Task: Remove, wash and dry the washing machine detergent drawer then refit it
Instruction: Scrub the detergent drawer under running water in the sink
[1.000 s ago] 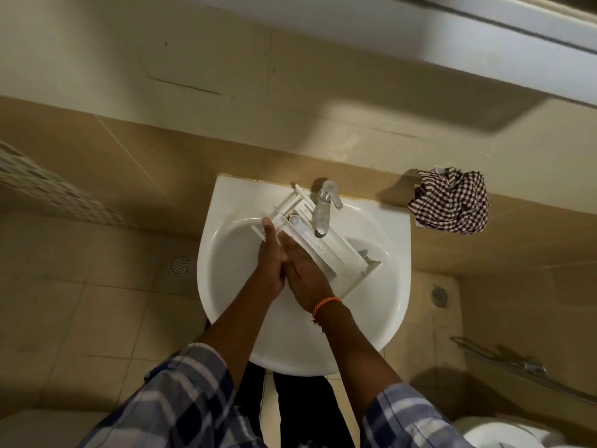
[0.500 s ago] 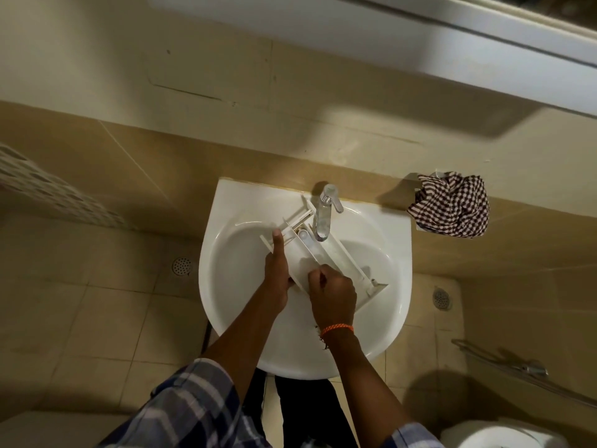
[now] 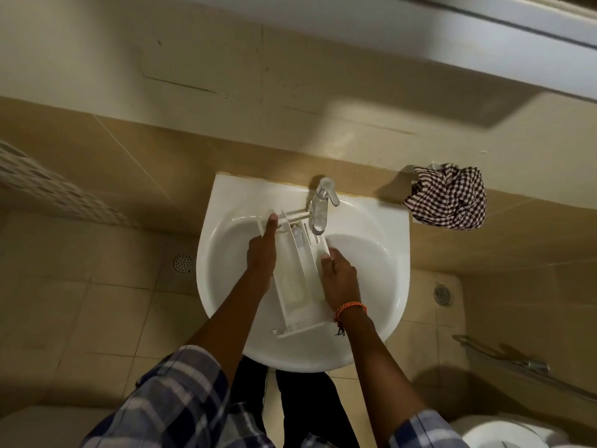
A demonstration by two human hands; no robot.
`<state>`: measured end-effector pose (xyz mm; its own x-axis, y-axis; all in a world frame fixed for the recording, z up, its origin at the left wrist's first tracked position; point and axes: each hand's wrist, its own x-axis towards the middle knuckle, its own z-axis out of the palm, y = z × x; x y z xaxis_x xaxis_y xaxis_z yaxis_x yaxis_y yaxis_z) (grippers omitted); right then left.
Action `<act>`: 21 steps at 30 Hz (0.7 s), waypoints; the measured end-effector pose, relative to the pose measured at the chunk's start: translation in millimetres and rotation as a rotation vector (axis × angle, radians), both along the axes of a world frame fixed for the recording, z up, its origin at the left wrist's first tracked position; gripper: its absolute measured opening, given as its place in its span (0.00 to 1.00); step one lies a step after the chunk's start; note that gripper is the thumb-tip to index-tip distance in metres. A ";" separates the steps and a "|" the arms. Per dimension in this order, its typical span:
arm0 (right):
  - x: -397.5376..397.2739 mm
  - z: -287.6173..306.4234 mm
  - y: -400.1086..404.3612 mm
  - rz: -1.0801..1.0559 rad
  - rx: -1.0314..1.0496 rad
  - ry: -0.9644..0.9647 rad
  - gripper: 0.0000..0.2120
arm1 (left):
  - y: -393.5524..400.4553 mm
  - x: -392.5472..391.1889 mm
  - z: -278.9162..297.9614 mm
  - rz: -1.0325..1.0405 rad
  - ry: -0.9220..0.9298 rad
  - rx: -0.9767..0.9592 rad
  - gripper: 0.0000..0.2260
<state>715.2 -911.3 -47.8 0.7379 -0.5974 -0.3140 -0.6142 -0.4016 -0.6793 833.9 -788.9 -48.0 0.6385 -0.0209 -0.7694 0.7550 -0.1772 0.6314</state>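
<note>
The white detergent drawer (image 3: 295, 279) lies lengthwise in the white wash basin (image 3: 381, 253), its far end under the chrome tap (image 3: 319, 208). My left hand (image 3: 263, 253) holds the drawer's left side, with the thumb stretched along its far left edge. My right hand (image 3: 339, 276) holds the drawer's right wall, fingers curled over its rim. An orange thread band sits on the right wrist. Whether water runs from the tap cannot be made out.
A checked cloth (image 3: 449, 197) lies bunched on the ledge right of the basin. Floor drains (image 3: 182, 262) sit on the tiled floor at both sides. A toilet rim (image 3: 504, 434) shows at bottom right, with a metal hose fitting (image 3: 517, 363) near it.
The drawer has turned from a diagonal lie to nearly straight along the basin. My right hand moved from the drawer's middle to its right wall, and my left hand stayed on the left side.
</note>
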 end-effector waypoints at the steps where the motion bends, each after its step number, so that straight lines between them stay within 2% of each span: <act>1: -0.2 -0.2 1.3 0.020 0.013 -0.002 0.18 | 1.1 1.7 1.0 -0.005 -0.006 0.000 0.34; 5: 3.0 4.1 4.7 -0.032 0.014 0.077 0.13 | 4.2 2.6 7.2 -0.034 0.017 -0.013 0.34; 8: 5.2 7.4 3.6 -0.084 -0.023 0.147 0.11 | 2.2 2.4 7.9 -0.139 0.045 -0.032 0.37; 12: -6.8 -0.1 4.3 -0.144 -0.057 0.108 0.12 | -11.8 0.6 12.8 -0.262 0.039 -0.017 0.41; 17: -9.3 -3.9 7.1 -0.160 -0.179 0.072 0.12 | -22.6 3.1 24.7 -0.325 -0.002 -0.059 0.39; 20: -5.2 -5.1 8.2 -0.195 -0.211 0.085 0.14 | -22.8 -0.7 24.0 -0.315 -0.041 -0.111 0.32; 21: -3.3 -5.3 8.2 -0.204 -0.210 0.084 0.14 | -21.5 -4.6 23.4 -0.315 -0.039 -0.127 0.33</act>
